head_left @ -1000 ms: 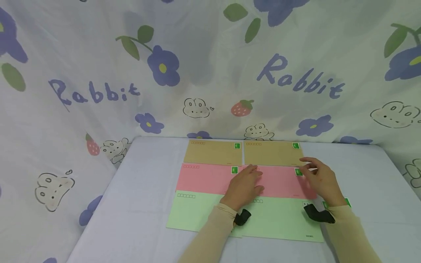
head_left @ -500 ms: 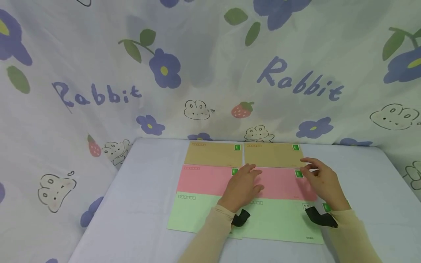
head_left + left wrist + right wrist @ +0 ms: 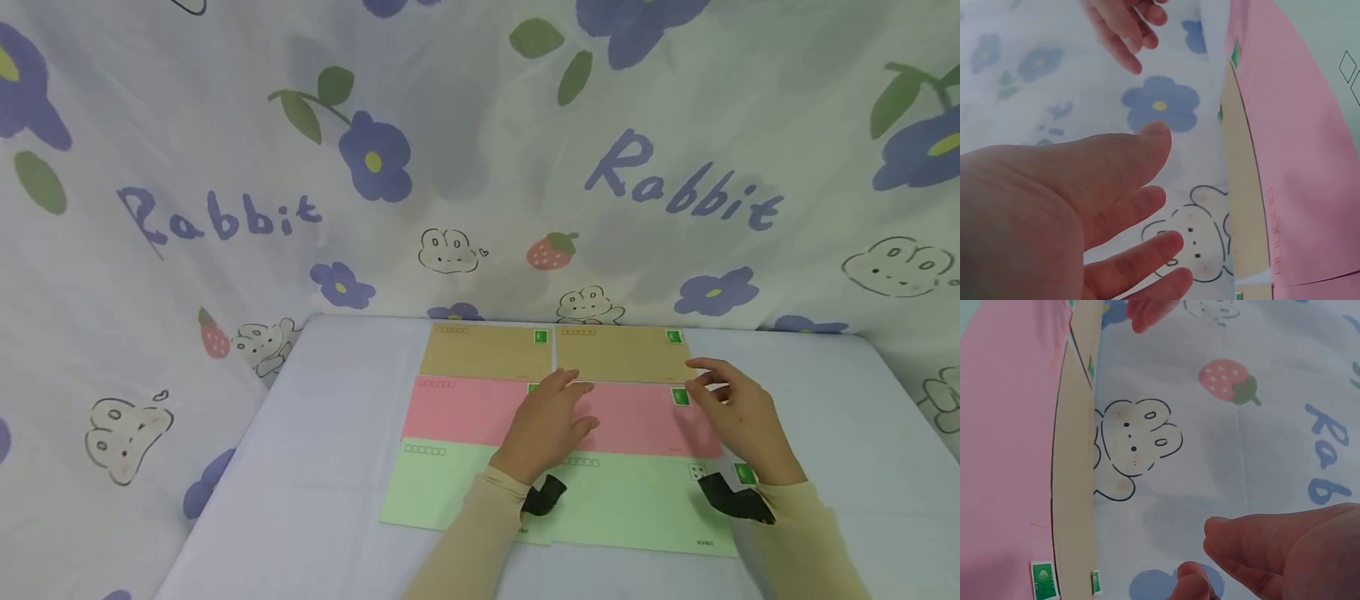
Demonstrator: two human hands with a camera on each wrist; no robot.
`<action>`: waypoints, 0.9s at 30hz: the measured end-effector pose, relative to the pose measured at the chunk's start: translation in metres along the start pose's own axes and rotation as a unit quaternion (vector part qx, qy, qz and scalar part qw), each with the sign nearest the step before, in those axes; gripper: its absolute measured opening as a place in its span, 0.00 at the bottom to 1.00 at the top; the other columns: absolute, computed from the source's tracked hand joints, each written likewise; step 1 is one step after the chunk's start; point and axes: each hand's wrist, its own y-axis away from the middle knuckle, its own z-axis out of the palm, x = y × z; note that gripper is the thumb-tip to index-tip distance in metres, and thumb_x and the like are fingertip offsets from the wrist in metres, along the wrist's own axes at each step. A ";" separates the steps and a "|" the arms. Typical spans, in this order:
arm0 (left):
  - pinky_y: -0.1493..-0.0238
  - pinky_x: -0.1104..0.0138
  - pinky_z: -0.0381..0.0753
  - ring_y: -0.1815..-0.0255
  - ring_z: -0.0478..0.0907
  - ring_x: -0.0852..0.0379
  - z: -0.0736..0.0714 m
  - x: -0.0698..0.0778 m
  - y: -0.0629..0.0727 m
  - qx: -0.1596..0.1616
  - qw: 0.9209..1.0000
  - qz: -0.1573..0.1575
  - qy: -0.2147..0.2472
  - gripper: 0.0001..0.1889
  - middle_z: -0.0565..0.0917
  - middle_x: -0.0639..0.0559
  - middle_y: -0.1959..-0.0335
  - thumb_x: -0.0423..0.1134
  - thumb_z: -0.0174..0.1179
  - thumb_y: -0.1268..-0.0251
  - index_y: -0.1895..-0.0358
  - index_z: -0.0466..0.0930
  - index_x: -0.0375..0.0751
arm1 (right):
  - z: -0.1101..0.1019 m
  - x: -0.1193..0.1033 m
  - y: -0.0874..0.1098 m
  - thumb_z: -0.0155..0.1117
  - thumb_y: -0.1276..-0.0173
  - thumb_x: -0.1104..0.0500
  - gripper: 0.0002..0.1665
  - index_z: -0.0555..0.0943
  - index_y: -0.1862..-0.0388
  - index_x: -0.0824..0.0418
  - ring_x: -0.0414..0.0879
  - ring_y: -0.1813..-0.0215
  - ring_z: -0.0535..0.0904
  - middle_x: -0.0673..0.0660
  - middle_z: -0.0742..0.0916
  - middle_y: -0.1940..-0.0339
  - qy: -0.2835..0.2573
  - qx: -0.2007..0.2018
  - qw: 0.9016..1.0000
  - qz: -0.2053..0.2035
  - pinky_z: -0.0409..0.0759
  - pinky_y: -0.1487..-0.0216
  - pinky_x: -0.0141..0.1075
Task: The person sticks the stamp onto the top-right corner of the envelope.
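Tan envelopes (image 3: pixel 486 353) at 12 o'clock, pink envelopes (image 3: pixel 467 412) centre, green envelopes (image 3: pixel 637 507) at 6; white counter (image 3: pixel 322 458); white backdrop (image 3: pixel 480 158), purple flowers (image 3: pixel 375 157).

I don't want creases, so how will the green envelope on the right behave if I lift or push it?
The right green envelope lies flat and looks thin, so it's probably light and apt to bend if lifted by a corner. Its far edge borders the right pink envelope, so pushing it away may nudge that one.

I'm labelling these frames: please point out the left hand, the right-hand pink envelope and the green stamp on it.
Left hand (image 3: pixel 540 428), head view: back of the hand.
Right-hand pink envelope (image 3: pixel 637 421), head view: bare middle.
Green stamp (image 3: pixel 680 397), head view: its centre.
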 end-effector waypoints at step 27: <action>0.26 0.57 0.65 0.24 0.64 0.48 -0.022 -0.011 0.014 0.011 0.999 -0.016 0.027 0.25 0.73 0.46 0.29 0.48 0.63 0.29 0.33 0.77 0.43 | -0.015 -0.010 0.007 0.59 0.23 0.52 0.23 0.77 0.34 0.61 0.33 0.62 0.76 0.62 0.85 0.53 0.008 0.005 1.000 0.005 0.74 0.72 0.32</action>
